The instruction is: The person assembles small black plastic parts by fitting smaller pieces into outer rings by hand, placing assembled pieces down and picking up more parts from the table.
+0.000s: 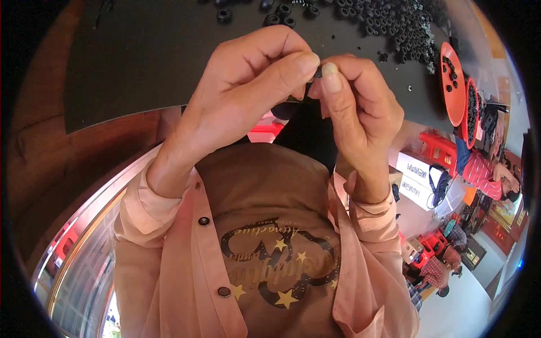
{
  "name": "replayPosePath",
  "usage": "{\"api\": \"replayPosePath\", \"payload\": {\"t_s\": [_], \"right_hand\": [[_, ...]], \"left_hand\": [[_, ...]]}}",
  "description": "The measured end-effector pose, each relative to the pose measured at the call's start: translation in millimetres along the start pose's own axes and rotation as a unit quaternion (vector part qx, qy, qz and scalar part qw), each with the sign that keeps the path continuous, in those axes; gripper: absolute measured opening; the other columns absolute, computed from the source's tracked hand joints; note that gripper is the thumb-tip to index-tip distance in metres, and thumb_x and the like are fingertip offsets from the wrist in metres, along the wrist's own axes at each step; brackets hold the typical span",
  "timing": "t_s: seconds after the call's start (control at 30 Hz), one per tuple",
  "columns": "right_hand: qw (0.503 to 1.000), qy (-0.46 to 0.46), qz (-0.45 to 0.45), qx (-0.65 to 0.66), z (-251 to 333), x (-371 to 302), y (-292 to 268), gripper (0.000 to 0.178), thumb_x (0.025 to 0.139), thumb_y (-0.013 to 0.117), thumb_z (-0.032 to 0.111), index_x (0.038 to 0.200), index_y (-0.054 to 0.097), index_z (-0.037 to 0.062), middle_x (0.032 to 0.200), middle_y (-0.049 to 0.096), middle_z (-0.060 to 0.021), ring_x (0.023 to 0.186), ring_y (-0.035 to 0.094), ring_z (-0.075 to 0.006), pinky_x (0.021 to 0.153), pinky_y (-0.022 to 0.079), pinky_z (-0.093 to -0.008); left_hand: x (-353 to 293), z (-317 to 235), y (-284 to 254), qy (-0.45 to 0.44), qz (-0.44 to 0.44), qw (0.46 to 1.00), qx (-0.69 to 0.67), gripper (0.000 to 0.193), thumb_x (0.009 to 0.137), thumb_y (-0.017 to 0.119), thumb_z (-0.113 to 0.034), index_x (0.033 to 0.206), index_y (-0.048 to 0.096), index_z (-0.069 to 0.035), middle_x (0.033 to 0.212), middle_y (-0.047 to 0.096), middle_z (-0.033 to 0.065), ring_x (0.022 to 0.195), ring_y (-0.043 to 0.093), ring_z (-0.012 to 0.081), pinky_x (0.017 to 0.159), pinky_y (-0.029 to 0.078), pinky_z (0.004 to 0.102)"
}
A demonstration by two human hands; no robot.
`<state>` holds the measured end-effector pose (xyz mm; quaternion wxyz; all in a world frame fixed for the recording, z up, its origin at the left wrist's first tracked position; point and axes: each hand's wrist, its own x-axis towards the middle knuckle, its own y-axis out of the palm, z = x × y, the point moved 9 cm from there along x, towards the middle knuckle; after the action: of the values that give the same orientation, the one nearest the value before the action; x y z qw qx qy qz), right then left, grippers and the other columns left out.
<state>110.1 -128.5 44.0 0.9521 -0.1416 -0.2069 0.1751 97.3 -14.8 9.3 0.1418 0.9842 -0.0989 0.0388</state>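
My left hand (248, 84) and my right hand (360, 101) meet above the near edge of the dark table (135, 62). Both are closed in a pinch, thumbs against bent forefingers. Between the two thumb tips shows a small black piece (318, 72), mostly covered by the fingers, so its shape cannot be made out. Beyond my hands, a heap of small black ring-shaped parts (389, 25) spreads over the far right of the table. A few black rings (224, 16) lie apart from it, farther left.
An orange-red tray (452, 101) with several black parts stands at the table's right edge. Beside it is a red basin (471, 127) full of black parts. Red stools (438, 149), a white box (416, 180) and other people (482, 174) are farther off to the right.
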Motion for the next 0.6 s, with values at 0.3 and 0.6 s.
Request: {"api": "replayPosePath", "payload": {"t_s": [0.3, 0.6], "right_hand": [[0.983, -0.143, 0.048, -0.101, 26.5, 16.2, 5.7, 0.007, 0.081, 0.060, -0.001, 0.087, 0.058, 0.0004, 0.071, 0.055, -0.0117, 0.059, 0.056, -0.0268, 0.053, 0.046, -0.0318], [0.994, -0.080, 0.048, -0.051, 19.7, 20.0, 4.2, 0.006, 0.087, 0.057, -0.001, 0.093, 0.057, -0.0044, 0.077, 0.059, -0.0068, 0.064, 0.054, -0.0088, 0.057, 0.042, -0.0194]], "left_hand": [[-1.3, 6.8, -3.4, -0.068, -0.028, 0.995, -0.071, 0.019, 0.095, 0.052, -0.022, 0.090, 0.056, -0.004, 0.071, 0.054, -0.0032, 0.057, 0.038, -0.0003, 0.048, 0.028, 0.0155], [-1.0, 10.6, -7.7, -0.072, -0.062, 0.989, -0.110, 0.018, 0.096, 0.051, -0.021, 0.093, 0.057, -0.004, 0.070, 0.053, -0.0021, 0.055, 0.036, -0.0003, 0.047, 0.027, 0.0151]]}}
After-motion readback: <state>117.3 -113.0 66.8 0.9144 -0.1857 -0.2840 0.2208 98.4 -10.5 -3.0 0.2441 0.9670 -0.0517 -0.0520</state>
